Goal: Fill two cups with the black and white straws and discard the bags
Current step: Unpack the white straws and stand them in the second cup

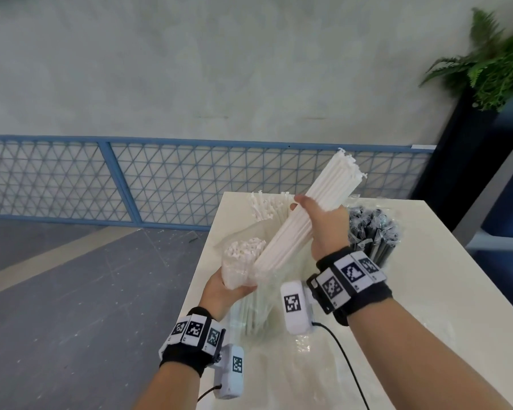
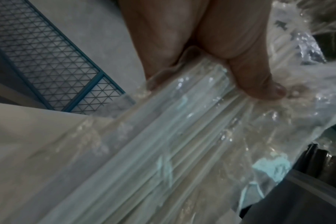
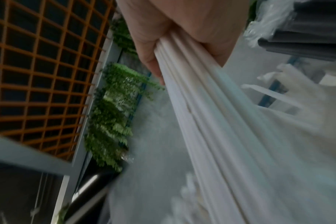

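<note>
My right hand (image 1: 323, 223) grips a thick bundle of white straws (image 1: 302, 220), tilted up to the right, its lower end still inside a clear plastic bag (image 1: 251, 309). My left hand (image 1: 222, 291) holds that bag from below, thumb pressed on the plastic (image 2: 259, 84), with more white straws (image 1: 240, 255) showing at its mouth. In the right wrist view the fingers wrap the bare white straws (image 3: 211, 121). Further white straws (image 1: 264, 205) stand behind, at the table's far left. Black straws in a clear bag (image 1: 370, 232) stand behind my right wrist. No cup is plainly visible.
The white table (image 1: 427, 291) ends just left of my left hand, with grey floor (image 1: 71, 291) beyond. A blue mesh fence (image 1: 160, 179) runs along the wall. A fern in a dark planter (image 1: 492, 72) stands at the back right. Crumpled clear plastic (image 1: 302, 344) lies near the front.
</note>
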Demonstrator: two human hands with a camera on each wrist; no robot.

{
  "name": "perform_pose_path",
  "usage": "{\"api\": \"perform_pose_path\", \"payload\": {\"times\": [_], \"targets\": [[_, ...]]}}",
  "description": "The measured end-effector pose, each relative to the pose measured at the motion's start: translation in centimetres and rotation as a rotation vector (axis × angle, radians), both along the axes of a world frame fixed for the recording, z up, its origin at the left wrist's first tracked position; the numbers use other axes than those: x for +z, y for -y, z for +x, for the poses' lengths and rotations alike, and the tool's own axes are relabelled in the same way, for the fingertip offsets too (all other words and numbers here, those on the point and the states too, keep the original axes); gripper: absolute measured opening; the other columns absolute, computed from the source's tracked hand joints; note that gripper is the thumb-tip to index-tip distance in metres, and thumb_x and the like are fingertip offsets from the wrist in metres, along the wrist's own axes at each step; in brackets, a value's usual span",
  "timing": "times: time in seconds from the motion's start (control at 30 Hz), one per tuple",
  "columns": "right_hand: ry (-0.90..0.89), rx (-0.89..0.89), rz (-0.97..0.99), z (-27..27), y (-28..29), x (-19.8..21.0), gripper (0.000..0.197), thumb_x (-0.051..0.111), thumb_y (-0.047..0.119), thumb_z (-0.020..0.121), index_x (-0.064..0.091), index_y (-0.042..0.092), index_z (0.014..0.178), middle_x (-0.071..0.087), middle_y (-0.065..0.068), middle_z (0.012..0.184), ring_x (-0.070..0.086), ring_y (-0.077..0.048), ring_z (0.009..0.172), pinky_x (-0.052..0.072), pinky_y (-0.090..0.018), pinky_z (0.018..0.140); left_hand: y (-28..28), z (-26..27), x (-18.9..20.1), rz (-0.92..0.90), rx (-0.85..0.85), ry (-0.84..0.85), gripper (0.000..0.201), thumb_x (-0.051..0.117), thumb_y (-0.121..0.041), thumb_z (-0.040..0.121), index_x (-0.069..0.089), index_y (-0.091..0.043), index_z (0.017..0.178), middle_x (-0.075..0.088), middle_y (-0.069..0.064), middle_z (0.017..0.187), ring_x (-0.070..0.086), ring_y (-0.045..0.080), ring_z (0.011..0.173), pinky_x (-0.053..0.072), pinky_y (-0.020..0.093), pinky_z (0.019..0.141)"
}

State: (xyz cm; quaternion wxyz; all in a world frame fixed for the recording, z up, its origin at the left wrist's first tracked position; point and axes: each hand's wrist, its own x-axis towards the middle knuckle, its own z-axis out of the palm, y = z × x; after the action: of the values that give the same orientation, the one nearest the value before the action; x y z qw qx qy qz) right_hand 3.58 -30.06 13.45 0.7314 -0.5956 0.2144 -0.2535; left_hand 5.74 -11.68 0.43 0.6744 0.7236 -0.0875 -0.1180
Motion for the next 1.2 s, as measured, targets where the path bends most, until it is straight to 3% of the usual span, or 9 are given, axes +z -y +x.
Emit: {"api": "perform_pose_path", "payload": {"times": [0.23,0.43,0.57,0.73,0.97,1.03,1.1,1.13,1.2], "targets": [[-0.046,-0.044,0.172,0.8,0.9,0.0,0.042,0.073,0.018,0.077,0.059,-0.006,0.108,0.064,-0.013,0.086,0.061,-0.025,0.074,0.053,-0.033,0.071,0.1,-0.4,0.5,-0.059,0.049,-0.004,0.033,0.074,0.002,0.072,0.061,-0.025,0.087,0.066,-0.006,0.087,0.061,0.007,0.082,0.047,0.010,0.063],[0.014,-0.131,0.158,0.4,3.6,2.2,0.020,0.067,0.015,0.079,0.055,0.003,0.090,0.058,-0.003,0.070,0.055,-0.014,0.058,0.047,-0.020,0.054,-0.1,-0.5,0.9,-0.080,0.113,0.006,0.030,0.075,-0.002,0.073,0.060,-0.025,0.085,0.064,-0.005,0.088,0.059,0.009,0.083,0.044,0.019,0.068],[0.143,-0.253,0.117,0.1,4.9,3.4,0.038,0.071,0.013,0.069,0.060,-0.006,0.101,0.063,-0.010,0.081,0.062,-0.022,0.071,0.050,-0.028,0.061,-0.1,-0.6,1.2,-0.107,0.133,0.009,0.028,0.072,0.000,0.075,0.059,-0.024,0.083,0.063,-0.004,0.086,0.058,0.006,0.081,0.043,0.017,0.067],[0.161,-0.279,-0.035,0.7,4.1,2.7,0.043,0.072,0.018,0.073,0.057,0.001,0.109,0.065,-0.014,0.102,0.064,-0.025,0.091,0.055,-0.036,0.075,0.1,-0.7,1.4,-0.114,0.115,0.008,0.027,0.072,0.001,0.074,0.060,-0.023,0.080,0.064,-0.004,0.085,0.059,0.005,0.081,0.044,0.019,0.069],[0.008,-0.045,-0.237,1.9,1.4,-0.8,0.047,0.072,0.020,0.078,0.052,0.005,0.117,0.059,-0.006,0.105,0.059,-0.023,0.101,0.052,-0.034,0.084,-0.3,-0.4,0.3,-0.085,0.088,-0.018,0.030,0.076,-0.006,0.072,0.065,-0.017,0.097,0.069,0.002,0.099,0.064,0.015,0.097,0.047,0.022,0.078],[0.007,-0.044,-0.286,1.9,1.0,-1.6,0.056,0.074,0.016,0.075,0.047,0.010,0.124,0.059,-0.001,0.108,0.059,-0.013,0.101,0.051,-0.029,0.087,-0.3,-0.4,0.3,-0.080,0.076,-0.011,0.030,0.076,-0.007,0.071,0.065,-0.016,0.097,0.070,0.002,0.099,0.064,0.015,0.097,0.047,0.022,0.077],[0.124,-0.051,-0.327,2.0,0.8,-1.7,0.060,0.071,0.007,0.075,0.042,0.019,0.126,0.059,0.008,0.104,0.059,0.007,0.083,0.049,-0.013,0.077,-0.3,-0.4,0.4,-0.083,0.066,-0.007,0.028,0.076,-0.006,0.071,0.065,-0.019,0.094,0.070,0.001,0.097,0.065,0.014,0.096,0.047,0.021,0.076],[0.192,-0.044,-0.362,2.1,0.8,-1.5,0.061,0.069,0.003,0.075,0.041,0.027,0.124,0.061,0.007,0.101,0.060,0.006,0.077,0.050,-0.012,0.071,-0.2,-0.4,0.4,-0.085,0.066,-0.009,0.028,0.076,-0.006,0.071,0.065,-0.020,0.092,0.070,0.000,0.096,0.065,0.013,0.095,0.047,0.021,0.075],[0.262,-0.004,-0.455,2.4,0.8,-1.2,0.063,0.064,0.000,0.078,0.039,0.041,0.120,0.064,-0.002,0.106,0.063,-0.005,0.086,0.052,-0.017,0.074,-0.2,-0.3,0.3,-0.091,0.068,-0.008,0.030,0.078,-0.007,0.069,0.065,-0.021,0.091,0.071,-0.003,0.092,0.065,0.012,0.094,0.048,0.020,0.075]]}}
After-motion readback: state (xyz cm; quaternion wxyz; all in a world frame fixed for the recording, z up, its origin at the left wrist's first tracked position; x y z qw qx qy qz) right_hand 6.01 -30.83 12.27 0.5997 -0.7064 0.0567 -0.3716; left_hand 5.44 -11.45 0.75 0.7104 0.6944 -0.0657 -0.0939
